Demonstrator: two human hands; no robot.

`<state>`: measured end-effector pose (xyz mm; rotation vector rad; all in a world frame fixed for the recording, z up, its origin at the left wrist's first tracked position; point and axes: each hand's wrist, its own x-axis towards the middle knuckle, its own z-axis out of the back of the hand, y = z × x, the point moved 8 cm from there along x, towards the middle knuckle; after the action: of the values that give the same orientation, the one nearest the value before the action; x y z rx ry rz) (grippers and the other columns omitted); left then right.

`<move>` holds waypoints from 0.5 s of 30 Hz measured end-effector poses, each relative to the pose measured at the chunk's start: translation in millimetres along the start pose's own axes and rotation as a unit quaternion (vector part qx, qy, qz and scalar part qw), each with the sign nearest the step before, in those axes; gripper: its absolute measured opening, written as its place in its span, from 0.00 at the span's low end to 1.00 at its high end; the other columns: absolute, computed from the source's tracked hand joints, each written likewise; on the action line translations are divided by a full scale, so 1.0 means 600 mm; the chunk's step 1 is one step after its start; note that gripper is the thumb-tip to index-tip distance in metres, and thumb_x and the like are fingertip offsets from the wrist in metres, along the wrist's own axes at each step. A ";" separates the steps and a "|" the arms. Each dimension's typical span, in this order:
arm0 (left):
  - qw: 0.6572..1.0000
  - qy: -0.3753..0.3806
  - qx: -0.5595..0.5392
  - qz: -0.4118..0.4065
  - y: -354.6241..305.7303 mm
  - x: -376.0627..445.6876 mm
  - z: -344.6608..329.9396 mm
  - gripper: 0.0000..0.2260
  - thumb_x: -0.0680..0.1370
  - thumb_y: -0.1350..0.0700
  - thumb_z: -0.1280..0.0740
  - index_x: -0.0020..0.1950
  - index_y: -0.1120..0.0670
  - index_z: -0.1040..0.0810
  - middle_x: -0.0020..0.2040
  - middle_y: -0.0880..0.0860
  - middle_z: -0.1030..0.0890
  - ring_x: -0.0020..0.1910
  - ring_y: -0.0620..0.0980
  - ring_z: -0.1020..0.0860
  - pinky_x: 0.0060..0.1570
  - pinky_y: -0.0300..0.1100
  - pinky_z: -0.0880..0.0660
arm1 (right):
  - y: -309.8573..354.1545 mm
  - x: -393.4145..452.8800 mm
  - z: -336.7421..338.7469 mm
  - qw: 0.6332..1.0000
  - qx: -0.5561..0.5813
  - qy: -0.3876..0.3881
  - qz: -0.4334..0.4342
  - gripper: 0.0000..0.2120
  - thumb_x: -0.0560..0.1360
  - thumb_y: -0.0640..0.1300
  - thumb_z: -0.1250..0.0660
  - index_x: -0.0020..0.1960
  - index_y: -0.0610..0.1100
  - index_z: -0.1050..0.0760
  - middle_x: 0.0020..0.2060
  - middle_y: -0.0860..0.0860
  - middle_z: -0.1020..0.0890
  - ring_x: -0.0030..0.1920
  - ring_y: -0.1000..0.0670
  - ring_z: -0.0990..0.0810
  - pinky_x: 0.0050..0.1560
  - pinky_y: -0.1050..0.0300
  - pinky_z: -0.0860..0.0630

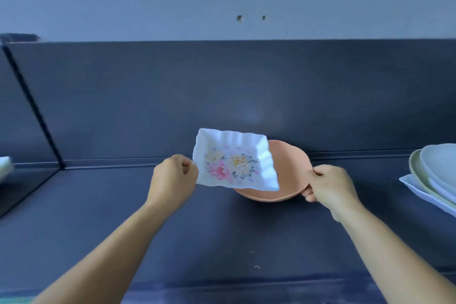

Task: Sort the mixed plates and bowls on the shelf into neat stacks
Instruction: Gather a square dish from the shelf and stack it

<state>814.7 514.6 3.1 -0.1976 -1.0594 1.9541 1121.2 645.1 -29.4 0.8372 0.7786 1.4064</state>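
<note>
**Two dishes in two hands above the shelf**

I am looking down at the dark shelf [222,229] and I am taking the pink bowl [288,175] as my landmark. My right hand [328,185] is gripping this bowl at its right rim, with the thumb on top and the fingers curled under. I cannot tell if the bowl is resting on the shelf or is lifted a little.

My left hand [174,177] is pinching the left edge of a white square plate [234,163] with wavy border and painted flowers. This plate is tilting, its face toward me, and it is covering the left part of the pink bowl. I cannot tell if the two are touching.

Far to the right of the bowl, a stack of pale dishes [434,173] is sitting on the shelf at the frame edge. Far to the left of the bowl, another pale dish [5,168] is showing only partly, behind a glossy dark divider [34,106].
</note>
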 end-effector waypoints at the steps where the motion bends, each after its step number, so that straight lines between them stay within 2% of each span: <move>1: 1.000 -0.010 -0.001 0.006 0.013 -0.003 0.020 0.08 0.77 0.55 0.40 0.44 0.54 0.23 0.38 0.49 0.19 0.39 0.55 0.17 0.31 0.39 0.28 | 0.012 -0.006 -0.014 1.000 0.004 0.005 0.007 0.12 0.76 0.40 0.41 0.38 0.41 0.22 0.27 0.47 0.17 0.24 0.50 0.21 0.34 0.57 0.26; 7: 0.997 -0.069 -0.003 0.037 0.098 -0.032 0.145 0.08 0.78 0.55 0.40 0.43 0.54 0.23 0.38 0.49 0.19 0.38 0.54 0.18 0.31 0.40 0.27 | 0.095 -0.067 -0.113 0.998 0.023 0.041 0.050 0.11 0.75 0.41 0.41 0.40 0.43 0.20 0.27 0.47 0.17 0.25 0.50 0.20 0.36 0.56 0.23; 11: 0.993 -0.102 0.004 0.050 0.160 -0.063 0.242 0.08 0.78 0.55 0.40 0.43 0.55 0.23 0.36 0.48 0.20 0.32 0.50 0.22 0.27 0.37 0.30 | 0.151 -0.135 -0.186 0.995 0.034 0.070 0.067 0.11 0.75 0.41 0.41 0.41 0.43 0.20 0.27 0.47 0.17 0.26 0.48 0.19 0.35 0.57 0.24; 15: 0.990 -0.127 0.004 0.059 0.222 -0.095 0.340 0.08 0.77 0.55 0.39 0.43 0.54 0.23 0.35 0.47 0.20 0.35 0.52 0.20 0.27 0.37 0.31 | 0.208 -0.219 -0.259 0.991 0.049 0.096 0.084 0.11 0.75 0.41 0.41 0.40 0.43 0.20 0.26 0.48 0.17 0.26 0.47 0.19 0.42 0.51 0.20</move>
<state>663.8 315.4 17.6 -0.0064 -1.2256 2.1311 920.8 517.9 -4.2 0.8673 0.9467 1.6266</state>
